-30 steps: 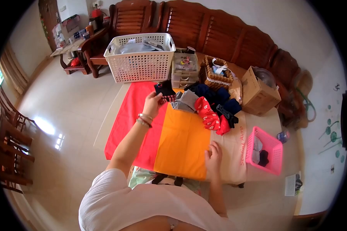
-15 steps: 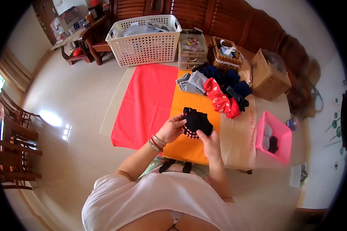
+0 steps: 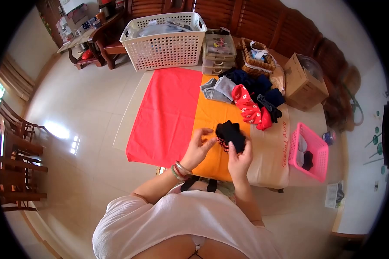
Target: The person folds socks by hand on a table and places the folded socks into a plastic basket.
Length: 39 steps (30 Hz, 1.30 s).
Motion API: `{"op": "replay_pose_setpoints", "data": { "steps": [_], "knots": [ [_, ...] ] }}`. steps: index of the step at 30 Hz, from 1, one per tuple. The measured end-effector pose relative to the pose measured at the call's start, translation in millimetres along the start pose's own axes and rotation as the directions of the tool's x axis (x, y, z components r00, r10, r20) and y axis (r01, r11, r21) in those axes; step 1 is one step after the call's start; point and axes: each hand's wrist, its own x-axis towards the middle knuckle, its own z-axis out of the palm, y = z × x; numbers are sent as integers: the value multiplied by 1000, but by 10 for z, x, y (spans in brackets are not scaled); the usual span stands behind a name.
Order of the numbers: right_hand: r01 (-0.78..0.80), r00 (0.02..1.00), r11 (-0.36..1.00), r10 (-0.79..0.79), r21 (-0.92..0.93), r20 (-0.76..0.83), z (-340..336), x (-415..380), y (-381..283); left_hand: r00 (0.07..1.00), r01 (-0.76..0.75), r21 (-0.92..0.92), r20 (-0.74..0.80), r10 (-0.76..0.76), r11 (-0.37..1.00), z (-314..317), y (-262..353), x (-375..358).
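Observation:
A small black cloth item (image 3: pixel 231 134) with a pink grid pattern on its edge is folded into a bundle above the orange part of the tabletop cloth (image 3: pixel 212 166). My right hand (image 3: pixel 240 159) grips it from below and the right, thumb across its front. Just left of the bundle, my left hand (image 3: pixel 199 149) has its fingers apart and holds nothing. Beyond the hands lies a heap of clothes: grey cloth (image 3: pixel 218 89), a red flowered piece (image 3: pixel 247 105) and dark pieces (image 3: pixel 263 86).
A pink basket (image 3: pixel 317 149) with grey and black items stands at the right. Along the back are a white laundry basket (image 3: pixel 168 51), a drawer box (image 3: pixel 219 49), a wicker basket (image 3: pixel 253 67) and a cardboard box (image 3: pixel 304 86). Red cloth (image 3: pixel 164 116) covers the left part.
My left hand has let go of the black item and moved slightly left and down. The item, now more tightly folded, has shifted a little right in my right hand.

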Motion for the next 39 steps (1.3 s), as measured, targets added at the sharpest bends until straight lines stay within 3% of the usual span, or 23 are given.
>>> {"op": "replay_pose_setpoints", "data": {
  "steps": [1,2,3,6,7,9,10,11,13,14,18,21,23,24,25,28,29,31,33,35,37,38,39],
  "knots": [
    [80,996,992,-77,-100,34,26,-12,-14,980,108,-241,192,-62,965,-22,70,-27],
    [278,959,951,-268,-133,92,73,-5,-52,958,238,-450,257,-130,861,-19,150,-83],
    [340,925,926,-298,-163,235,89,-48,-73,926,358,-622,334,-178,697,-15,207,-137],
    [343,827,939,-306,8,472,134,-126,-116,954,293,-499,204,-219,815,-148,57,-112],
    [267,871,963,-253,27,422,122,-156,-31,948,317,-458,166,-270,831,-199,44,-87],
    [114,938,990,-133,77,322,77,-179,142,960,281,-496,155,-234,822,-233,91,-117],
    [37,978,998,-44,41,202,63,-160,245,957,291,-462,159,-244,838,-257,119,-133],
    [-47,994,990,33,130,108,54,-142,334,953,301,-428,164,-254,852,-281,147,-151],
    [-183,974,975,163,124,156,-29,-35,360,940,329,-415,232,-251,848,-302,231,-160],
    [-315,934,910,247,270,258,-61,-44,535,927,358,-457,280,-250,814,-296,282,-165],
    [-573,793,502,138,648,594,-152,-8,584,871,473,-552,407,-274,687,-290,448,-123],
    [-583,779,478,102,657,618,-167,-34,544,893,448,-628,347,-286,636,-307,394,-35],
    [-637,760,527,307,562,573,-197,-3,570,923,382,-646,228,-311,661,-331,361,15],
    [-668,740,540,407,512,536,-213,5,585,937,347,-511,155,-313,786,-376,245,30],
    [-667,734,640,476,382,484,-217,10,596,950,310,-355,84,-300,882,-437,149,36],
    [-568,777,821,559,-60,289,-185,29,566,995,49,43,-90,-45,998,-574,46,-130],
    [-514,818,855,514,-73,258,-163,3,624,998,57,41,-37,-56,998,-650,89,-217],
    [-399,887,910,414,-112,203,-128,-65,781,958,229,10,178,-227,973,-933,97,-464],
    [-498,834,864,500,-74,234,-134,-17,587,805,558,-174,354,-477,812,-1203,-77,-836],
    [-516,820,854,513,-60,254,-133,1,570,688,689,-93,398,-608,719,-1265,-207,-1070],
    [-518,823,855,506,-23,256,-131,-10,591,643,765,-125,200,-740,632,-1390,-780,-1370],
    [-520,825,854,504,-6,256,-131,-16,600,660,711,-496,227,-716,498,-1464,-938,-1432],
    [-516,829,856,500,0,251,-124,-7,600,703,589,-650,118,-702,480,-1532,-1242,-1472]
  ]
}}
